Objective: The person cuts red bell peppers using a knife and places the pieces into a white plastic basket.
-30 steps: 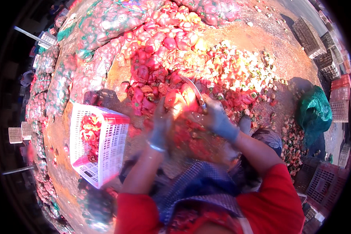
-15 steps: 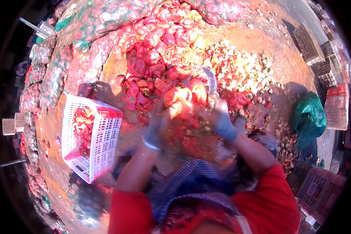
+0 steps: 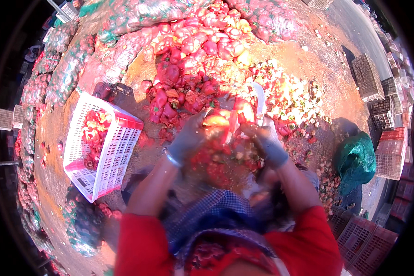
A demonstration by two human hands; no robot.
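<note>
Pepper [image 3: 217, 119] sits gripped in the left hand [image 3: 188, 137]

Head-worn fisheye view, wide, upright, facing down from close above left hand [image 3: 188, 137], right hand [image 3: 268, 141]

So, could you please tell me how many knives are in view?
1: the curved knife in the right hand, its blade toward the top of the picture. Others may be hidden among the red peppers.

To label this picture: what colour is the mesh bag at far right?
The mesh bag is green; best seen in head view.
</note>
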